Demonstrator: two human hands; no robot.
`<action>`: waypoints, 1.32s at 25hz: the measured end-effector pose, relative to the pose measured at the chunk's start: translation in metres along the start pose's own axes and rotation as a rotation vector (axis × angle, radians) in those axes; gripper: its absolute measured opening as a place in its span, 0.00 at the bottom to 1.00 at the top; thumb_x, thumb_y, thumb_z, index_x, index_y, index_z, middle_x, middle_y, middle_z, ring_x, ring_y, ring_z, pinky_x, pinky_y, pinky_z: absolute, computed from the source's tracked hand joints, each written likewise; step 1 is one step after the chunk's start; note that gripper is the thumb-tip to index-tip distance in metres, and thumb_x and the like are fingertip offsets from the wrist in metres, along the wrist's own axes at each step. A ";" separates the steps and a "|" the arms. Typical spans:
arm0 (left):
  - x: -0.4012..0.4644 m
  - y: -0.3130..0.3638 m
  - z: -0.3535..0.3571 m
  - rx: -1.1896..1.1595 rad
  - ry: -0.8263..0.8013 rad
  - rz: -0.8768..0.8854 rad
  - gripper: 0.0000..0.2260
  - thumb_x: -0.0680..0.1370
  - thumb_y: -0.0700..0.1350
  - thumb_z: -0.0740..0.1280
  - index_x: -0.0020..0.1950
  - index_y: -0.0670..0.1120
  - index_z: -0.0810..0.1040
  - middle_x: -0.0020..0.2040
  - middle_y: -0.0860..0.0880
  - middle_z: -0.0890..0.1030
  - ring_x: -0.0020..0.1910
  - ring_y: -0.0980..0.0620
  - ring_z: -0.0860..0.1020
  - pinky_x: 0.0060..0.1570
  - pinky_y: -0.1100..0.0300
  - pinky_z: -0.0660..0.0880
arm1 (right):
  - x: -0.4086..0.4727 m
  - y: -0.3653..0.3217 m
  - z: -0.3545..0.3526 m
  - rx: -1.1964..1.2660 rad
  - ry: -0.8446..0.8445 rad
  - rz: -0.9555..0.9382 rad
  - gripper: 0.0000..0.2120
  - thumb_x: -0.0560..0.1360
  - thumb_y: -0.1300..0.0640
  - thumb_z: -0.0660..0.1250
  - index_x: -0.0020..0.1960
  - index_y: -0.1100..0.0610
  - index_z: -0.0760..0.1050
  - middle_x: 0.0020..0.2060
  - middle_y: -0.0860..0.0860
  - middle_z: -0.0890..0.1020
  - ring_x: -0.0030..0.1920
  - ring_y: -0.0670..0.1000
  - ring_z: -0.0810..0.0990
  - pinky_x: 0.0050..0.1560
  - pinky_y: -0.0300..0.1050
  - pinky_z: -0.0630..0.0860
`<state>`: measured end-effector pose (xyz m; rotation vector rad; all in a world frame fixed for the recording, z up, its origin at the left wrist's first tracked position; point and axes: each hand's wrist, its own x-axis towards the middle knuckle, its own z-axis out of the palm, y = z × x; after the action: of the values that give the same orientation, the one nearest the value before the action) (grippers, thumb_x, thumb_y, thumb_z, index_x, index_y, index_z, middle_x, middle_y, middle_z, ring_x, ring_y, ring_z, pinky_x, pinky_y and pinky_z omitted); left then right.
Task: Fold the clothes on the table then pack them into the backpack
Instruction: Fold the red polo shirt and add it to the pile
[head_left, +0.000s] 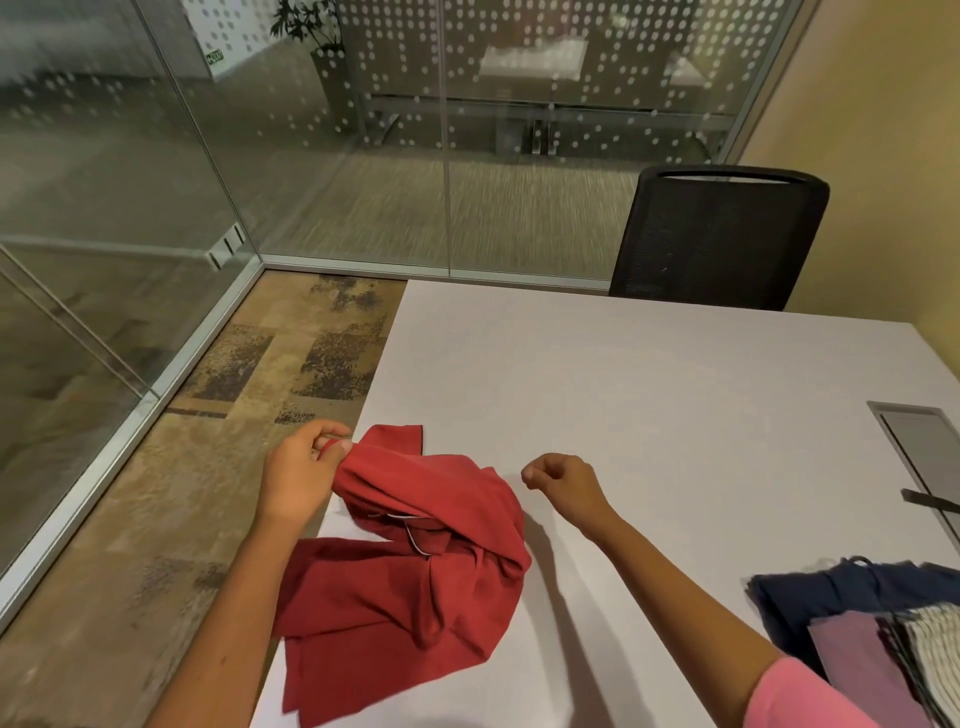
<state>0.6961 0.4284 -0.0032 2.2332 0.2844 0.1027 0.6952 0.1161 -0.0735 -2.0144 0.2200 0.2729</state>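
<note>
Single head view, worn on the person, looking forward and down over the near left corner of the table (649, 389). Close range: both forearms enter from the bottom edge, left hand (301, 473) and right hand (561, 480) mid-frame. Wide angle also takes in the floor (156, 545) at left, glass wall (311, 156) and chair (719, 239) beyond the far edge.

Both forearms are bare from wrist to elbow. The right arm (675, 582) wears a short pink sleeve (800, 696) ending above the elbow. No sleeve shows on the left arm (228, 613).
</note>
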 end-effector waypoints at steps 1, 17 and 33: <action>-0.002 0.000 -0.002 0.001 -0.009 0.004 0.05 0.76 0.39 0.69 0.51 0.45 0.81 0.40 0.48 0.80 0.43 0.48 0.78 0.45 0.57 0.71 | 0.001 0.001 0.002 -0.014 -0.046 0.018 0.05 0.76 0.60 0.66 0.46 0.59 0.81 0.43 0.51 0.84 0.47 0.49 0.82 0.49 0.39 0.75; -0.015 -0.014 -0.013 0.059 -0.042 -0.071 0.04 0.77 0.39 0.67 0.50 0.45 0.80 0.45 0.48 0.79 0.44 0.48 0.76 0.44 0.58 0.69 | -0.016 -0.024 0.024 0.052 -0.116 -0.144 0.06 0.73 0.51 0.72 0.40 0.53 0.82 0.35 0.46 0.82 0.38 0.46 0.78 0.42 0.40 0.74; -0.008 0.142 0.072 0.029 -0.585 0.562 0.06 0.72 0.52 0.74 0.44 0.51 0.83 0.44 0.57 0.80 0.43 0.63 0.75 0.42 0.71 0.66 | -0.066 -0.093 -0.085 0.014 0.195 -0.362 0.04 0.71 0.55 0.74 0.40 0.54 0.82 0.39 0.47 0.82 0.40 0.46 0.79 0.41 0.38 0.75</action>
<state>0.7250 0.2859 0.0627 2.2003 -0.6604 -0.2550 0.6658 0.0830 0.0620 -2.0241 -0.0242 -0.1531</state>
